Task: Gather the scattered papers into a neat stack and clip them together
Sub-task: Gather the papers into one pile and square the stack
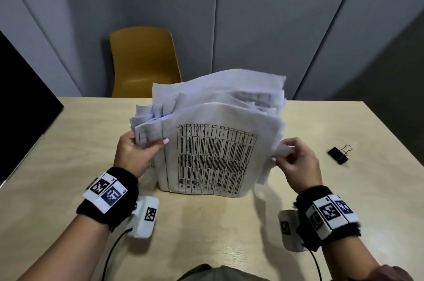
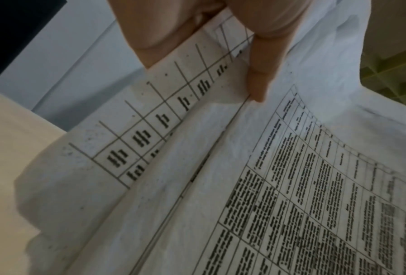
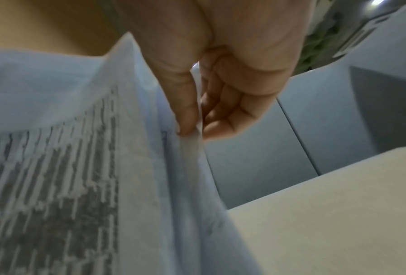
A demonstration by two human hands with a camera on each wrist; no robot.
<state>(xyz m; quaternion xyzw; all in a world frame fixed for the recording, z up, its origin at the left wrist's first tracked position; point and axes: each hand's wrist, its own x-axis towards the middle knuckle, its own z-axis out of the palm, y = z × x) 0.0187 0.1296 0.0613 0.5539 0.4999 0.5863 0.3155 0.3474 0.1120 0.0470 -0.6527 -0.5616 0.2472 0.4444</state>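
Note:
A loose bundle of white printed papers (image 1: pixel 215 143) stands on edge on the wooden table (image 1: pixel 68 143), its sheets fanned and uneven at the top. My left hand (image 1: pixel 137 154) grips the bundle's left edge, thumb across the front sheet (image 2: pixel 291 186). My right hand (image 1: pixel 296 161) pinches the right edges of the sheets (image 3: pixel 192 148) between thumb and curled fingers. A black binder clip (image 1: pixel 338 154) with wire handles lies on the table to the right of my right hand, apart from it.
A mustard-yellow chair (image 1: pixel 144 60) stands behind the table's far edge. A black panel (image 1: pixel 23 101) borders the table on the left. Grey wall panels (image 1: pixel 252 17) close off the back. Bare tabletop lies in front of the bundle.

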